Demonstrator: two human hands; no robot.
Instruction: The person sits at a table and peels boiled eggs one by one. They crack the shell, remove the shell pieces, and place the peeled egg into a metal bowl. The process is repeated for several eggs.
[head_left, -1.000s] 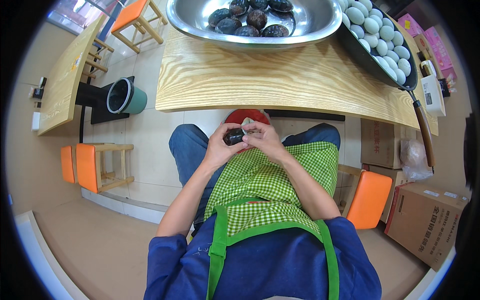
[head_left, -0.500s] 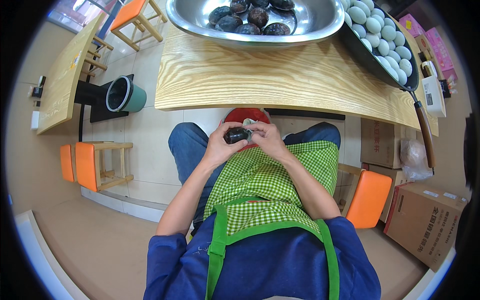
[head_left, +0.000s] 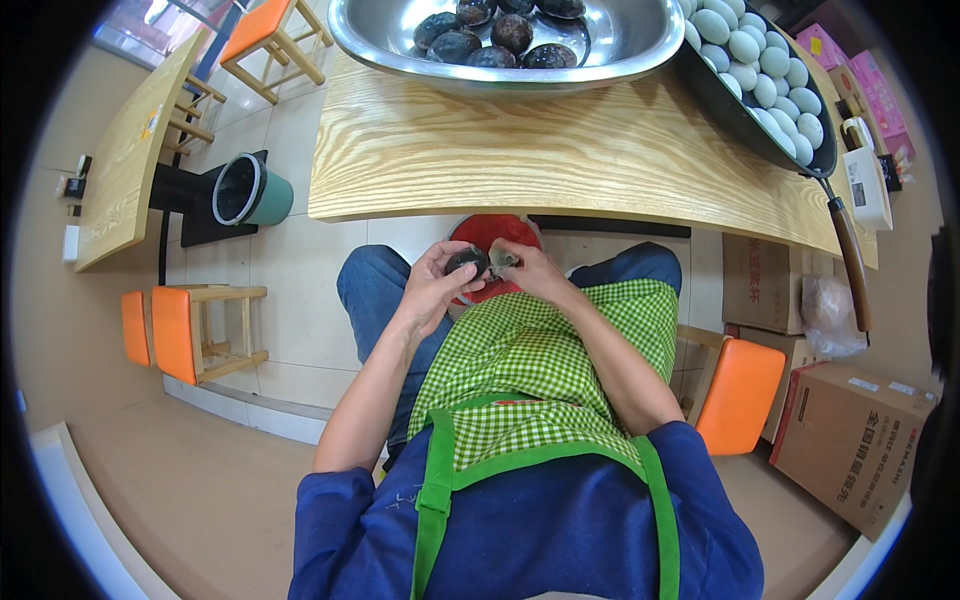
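Observation:
My left hand [head_left: 432,286] cups a dark, round peeled egg [head_left: 464,261] over my lap. My right hand [head_left: 525,268] meets it from the right, its fingertips pinching a pale piece of shell [head_left: 500,259] at the egg's side. Both hands hover above a red bowl [head_left: 497,229] that sits on the floor under the table edge. I wear a green checked apron over blue sleeves and jeans.
On the wooden table [head_left: 560,150] stand a steel basin [head_left: 620,45] with several dark eggs and a dark pan [head_left: 745,115] full of pale green eggs. A teal bin [head_left: 250,190] is at left, orange stools [head_left: 185,330] on both sides, cardboard boxes [head_left: 850,440] at right.
The hands have shifted slightly on the egg; my right fingers have pulled a piece of shell off to the right. The rest is unchanged.

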